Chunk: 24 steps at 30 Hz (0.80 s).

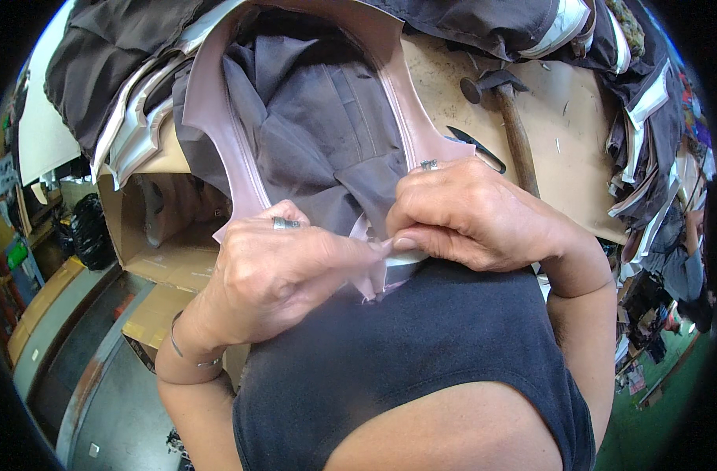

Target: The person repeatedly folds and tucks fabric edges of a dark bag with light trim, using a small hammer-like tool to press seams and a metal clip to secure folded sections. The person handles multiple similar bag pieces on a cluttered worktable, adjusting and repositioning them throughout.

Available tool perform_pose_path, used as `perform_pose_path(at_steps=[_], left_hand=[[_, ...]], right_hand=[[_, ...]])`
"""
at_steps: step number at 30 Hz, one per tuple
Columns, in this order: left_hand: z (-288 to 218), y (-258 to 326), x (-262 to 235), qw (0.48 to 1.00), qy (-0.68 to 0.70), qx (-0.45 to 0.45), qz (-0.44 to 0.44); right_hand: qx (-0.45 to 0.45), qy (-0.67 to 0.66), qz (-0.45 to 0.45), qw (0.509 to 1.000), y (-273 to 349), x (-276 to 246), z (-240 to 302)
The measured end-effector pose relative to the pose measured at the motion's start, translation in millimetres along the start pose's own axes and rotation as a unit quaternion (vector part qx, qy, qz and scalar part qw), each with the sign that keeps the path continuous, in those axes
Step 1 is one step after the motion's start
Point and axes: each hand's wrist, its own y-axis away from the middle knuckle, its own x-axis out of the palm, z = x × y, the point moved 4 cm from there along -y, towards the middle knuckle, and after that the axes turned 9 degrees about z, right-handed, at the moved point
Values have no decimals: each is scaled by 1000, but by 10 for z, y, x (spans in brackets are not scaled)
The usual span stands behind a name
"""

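A bag-like piece with a dark grey-brown fabric lining (319, 118) and a pink leather-like edge (230, 149) lies in front of me, its curved, stitched sides running away from my body. My left hand (276, 271) is closed at its near end, thumb and fingers pinched together. Close against it, my right hand (468, 220) pinches too, so the fingertips of both meet. Under the fingers hangs a narrow pink end (372, 284) of the edging, close to my dark top. My fingers hide exactly where they grip.
A hammer (517, 133) with a wooden handle and a dark blade (484, 151) lie on the tan work surface (570, 165) at right. Stacked dark pieces (649, 149) hang at the right edge; more (131, 71) lie far left. An open cardboard box (170, 228) stands at left.
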Motion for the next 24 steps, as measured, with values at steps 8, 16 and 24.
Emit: perform_pose_path(at_steps=[8, 16, 24], left_hand=[[-8, 13, -25, 999, -44, 23, -4], [-14, 13, 16, 997, -62, 38, -4], [25, 20, 40, 992, 69, -106, -3]], right_hand=[[-27, 3, -1, 1000, -29, 18, 26], [6, -39, 24, 999, 3, -33, -8], [-21, -40, -2, 999, -51, 58, 17]])
